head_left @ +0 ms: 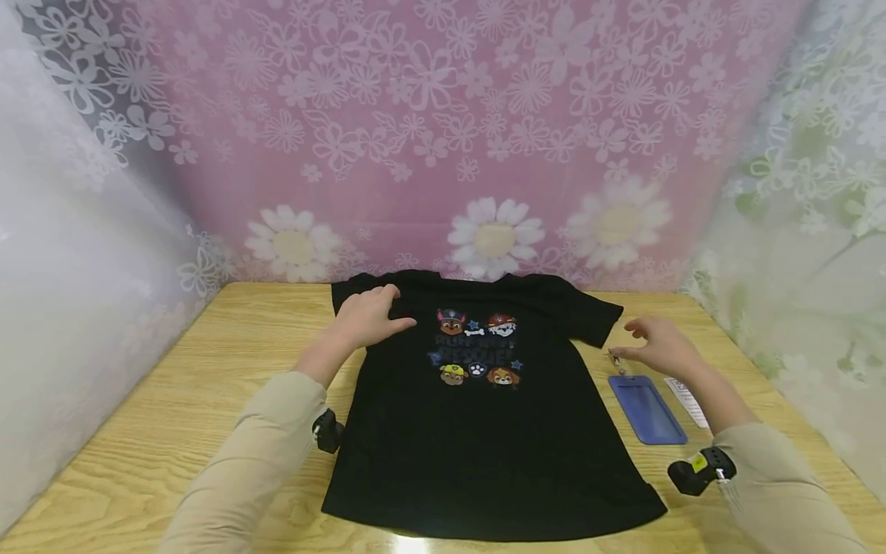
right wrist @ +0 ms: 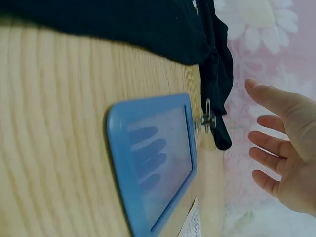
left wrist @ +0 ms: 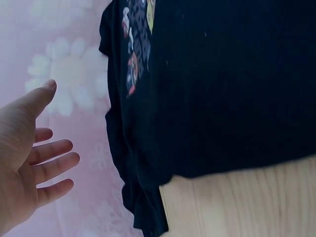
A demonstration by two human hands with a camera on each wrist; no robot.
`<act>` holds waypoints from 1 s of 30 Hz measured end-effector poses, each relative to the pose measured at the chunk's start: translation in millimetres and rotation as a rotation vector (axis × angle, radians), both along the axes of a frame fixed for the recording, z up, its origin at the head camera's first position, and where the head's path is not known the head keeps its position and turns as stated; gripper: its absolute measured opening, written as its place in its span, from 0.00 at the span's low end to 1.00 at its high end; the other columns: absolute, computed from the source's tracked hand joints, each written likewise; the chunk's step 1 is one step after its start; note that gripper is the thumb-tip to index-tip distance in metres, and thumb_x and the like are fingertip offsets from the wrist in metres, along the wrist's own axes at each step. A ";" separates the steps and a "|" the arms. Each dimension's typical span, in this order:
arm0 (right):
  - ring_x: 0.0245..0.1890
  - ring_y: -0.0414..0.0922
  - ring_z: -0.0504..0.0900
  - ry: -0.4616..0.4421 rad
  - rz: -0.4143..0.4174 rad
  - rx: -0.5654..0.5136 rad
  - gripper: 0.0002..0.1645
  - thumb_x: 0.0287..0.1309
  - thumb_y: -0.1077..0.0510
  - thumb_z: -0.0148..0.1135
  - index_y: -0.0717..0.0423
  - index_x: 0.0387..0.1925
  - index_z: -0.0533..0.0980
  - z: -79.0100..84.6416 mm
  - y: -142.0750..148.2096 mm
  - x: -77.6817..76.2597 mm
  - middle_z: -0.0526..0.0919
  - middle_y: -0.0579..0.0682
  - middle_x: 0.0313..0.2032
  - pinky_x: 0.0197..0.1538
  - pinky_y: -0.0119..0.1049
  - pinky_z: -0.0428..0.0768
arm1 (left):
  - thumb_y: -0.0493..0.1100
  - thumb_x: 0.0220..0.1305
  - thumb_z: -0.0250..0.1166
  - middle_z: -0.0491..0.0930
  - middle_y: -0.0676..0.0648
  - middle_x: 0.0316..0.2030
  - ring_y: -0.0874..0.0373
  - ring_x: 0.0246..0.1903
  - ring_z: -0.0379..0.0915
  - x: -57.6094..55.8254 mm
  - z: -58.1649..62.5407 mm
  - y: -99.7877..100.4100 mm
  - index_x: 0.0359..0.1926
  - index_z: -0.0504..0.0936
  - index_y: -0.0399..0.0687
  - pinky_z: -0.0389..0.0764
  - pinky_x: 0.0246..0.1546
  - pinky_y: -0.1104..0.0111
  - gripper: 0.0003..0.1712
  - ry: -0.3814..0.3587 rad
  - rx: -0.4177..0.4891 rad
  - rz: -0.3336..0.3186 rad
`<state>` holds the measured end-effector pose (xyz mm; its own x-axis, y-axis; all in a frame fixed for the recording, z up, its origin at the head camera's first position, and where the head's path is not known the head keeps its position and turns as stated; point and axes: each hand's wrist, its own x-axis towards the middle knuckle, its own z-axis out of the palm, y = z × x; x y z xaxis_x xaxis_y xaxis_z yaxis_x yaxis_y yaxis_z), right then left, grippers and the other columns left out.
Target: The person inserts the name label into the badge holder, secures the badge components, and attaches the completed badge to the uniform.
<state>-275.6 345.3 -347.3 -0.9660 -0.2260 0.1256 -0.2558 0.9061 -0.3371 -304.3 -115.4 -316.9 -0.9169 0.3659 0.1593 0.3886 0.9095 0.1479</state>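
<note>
A black T-shirt (head_left: 477, 454) with cartoon dog faces on its chest lies spread out, face up, on the wooden table. Over its left sleeve area hovers my left hand (head_left: 370, 317), fingers loosely bent and holding nothing; the left wrist view shows that hand (left wrist: 34, 153) with its fingers apart. To the right of the shirt, a blue badge holder (head_left: 647, 412) with a metal clip (head_left: 618, 363) lies flat. My right hand (head_left: 657, 348) is above it near the clip, and in the right wrist view its relaxed fingers (right wrist: 269, 143) grasp nothing.
A white printed card (head_left: 687, 402) lies just right of the badge holder, partly behind my right forearm. Bare wood of the table (head_left: 173, 415) shows left of the shirt. Floral curtains (head_left: 443, 154) hang at the back and both sides.
</note>
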 end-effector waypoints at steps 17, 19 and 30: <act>0.46 0.67 0.71 -0.205 0.042 -0.032 0.42 0.49 0.47 0.68 0.77 0.52 0.66 -16.7 28.7 16.1 0.72 0.73 0.45 0.44 0.56 0.72 | 0.62 0.57 0.61 0.77 0.46 0.47 0.54 0.41 0.76 4.7 -10.7 35.2 0.57 0.71 0.43 0.76 0.38 0.62 0.35 0.003 -0.038 -0.093; 0.46 0.66 0.71 -0.226 0.045 -0.026 0.41 0.49 0.47 0.68 0.76 0.52 0.66 -17.9 30.5 17.5 0.72 0.72 0.45 0.44 0.56 0.72 | 0.62 0.57 0.61 0.77 0.46 0.47 0.54 0.41 0.76 4.1 -12.1 38.5 0.57 0.71 0.43 0.76 0.37 0.62 0.35 0.006 -0.045 -0.103; 0.49 0.67 0.69 -0.249 0.075 0.012 0.43 0.44 0.44 0.71 0.74 0.51 0.69 -24.5 34.2 19.3 0.72 0.71 0.47 0.48 0.59 0.68 | 0.62 0.59 0.59 0.78 0.48 0.45 0.55 0.40 0.76 6.3 -14.5 60.1 0.58 0.70 0.44 0.75 0.38 0.63 0.34 -0.005 -0.118 -0.178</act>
<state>-256.2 379.4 -371.9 -0.9472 -0.2985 -0.1173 -0.2331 0.8920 -0.3873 -298.1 -55.3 -331.3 -0.8366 0.5383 0.1013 0.5445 0.8374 0.0471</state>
